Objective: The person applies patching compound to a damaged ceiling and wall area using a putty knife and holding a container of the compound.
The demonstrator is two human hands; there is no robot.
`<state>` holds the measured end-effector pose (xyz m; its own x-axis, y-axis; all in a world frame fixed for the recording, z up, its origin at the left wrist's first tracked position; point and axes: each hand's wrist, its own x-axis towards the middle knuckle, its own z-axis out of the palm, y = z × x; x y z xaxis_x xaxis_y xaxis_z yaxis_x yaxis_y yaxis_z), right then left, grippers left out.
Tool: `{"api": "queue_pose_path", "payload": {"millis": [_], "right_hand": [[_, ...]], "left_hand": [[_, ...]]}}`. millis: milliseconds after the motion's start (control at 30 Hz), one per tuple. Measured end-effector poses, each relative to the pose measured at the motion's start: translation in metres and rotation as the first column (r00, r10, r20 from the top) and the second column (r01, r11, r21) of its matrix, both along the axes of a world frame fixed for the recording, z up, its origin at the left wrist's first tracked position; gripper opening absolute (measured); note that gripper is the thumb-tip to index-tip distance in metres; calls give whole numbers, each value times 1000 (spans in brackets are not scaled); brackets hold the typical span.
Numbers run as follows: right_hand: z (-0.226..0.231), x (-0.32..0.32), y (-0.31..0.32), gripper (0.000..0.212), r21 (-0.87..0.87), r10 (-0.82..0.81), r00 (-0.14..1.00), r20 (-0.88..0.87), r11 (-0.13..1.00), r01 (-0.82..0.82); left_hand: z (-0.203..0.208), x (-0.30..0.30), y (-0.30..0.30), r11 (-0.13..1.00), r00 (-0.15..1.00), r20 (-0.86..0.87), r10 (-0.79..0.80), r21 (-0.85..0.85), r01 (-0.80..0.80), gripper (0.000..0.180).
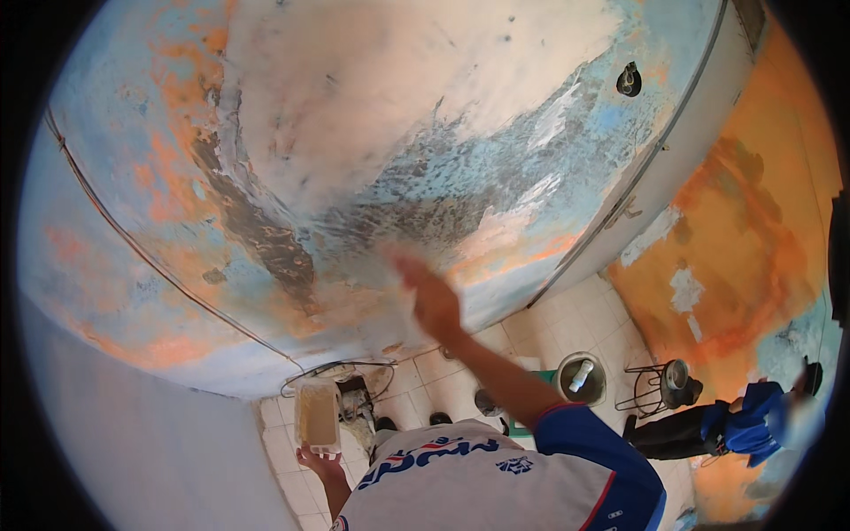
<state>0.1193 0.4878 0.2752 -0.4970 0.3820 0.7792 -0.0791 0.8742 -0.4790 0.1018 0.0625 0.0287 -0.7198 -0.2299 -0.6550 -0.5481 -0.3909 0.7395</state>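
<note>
My left hand (323, 462) is low at the left, its fingers wrapped round the near end of a whitish rectangular container (336, 418) with something beige in it. In front of me my right hand (434, 299) is raised toward the wall (425, 195), its arm stretched out. Motion smears its fingers, so whether they hold anything does not show. Around that hand the wall is patchy: a large smooth cream area (354, 88) above, rough dark grey and blue below it, and peeling orange paint at the sides.
A cable (159, 252) runs down the wall at left; a thin pipe (637, 177) follows the right corner. On the tiled floor (567, 323) are a round basin (599, 394) holding a bottle (581, 375) and a stool (651, 389) with a pot (676, 373). A person in blue (757, 416) is at right.
</note>
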Motion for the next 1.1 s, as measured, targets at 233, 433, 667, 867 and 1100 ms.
{"api": "queue_pose_path", "payload": {"millis": [233, 433, 667, 867, 1100], "right_hand": [[224, -5, 126, 47, 381, -326, 818, -473, 761, 524], [-30, -44, -20, 38, 433, -252, 948, 196, 889, 147], [84, 13, 62, 30, 236, -121, 984, -134, 960, 150], [370, 94, 234, 26, 199, -266, 552, -790, 740, 642], [333, 28, 260, 25, 356, -488, 648, -585, 564, 745]], "left_hand": [[-8, 37, 16, 999, 1000, -25, -12, -43, 11, 88], [2, 65, 36, 999, 998, -67, -10, 31, 13, 93], [-11, 115, 24, 997, 995, -59, 74, -2, -74, 90], [-26, 129, -7, 966, 972, -10, 236, -109, -236, 89], [-15, 100, 6, 983, 982, -108, 156, -78, -165, 87]]}}
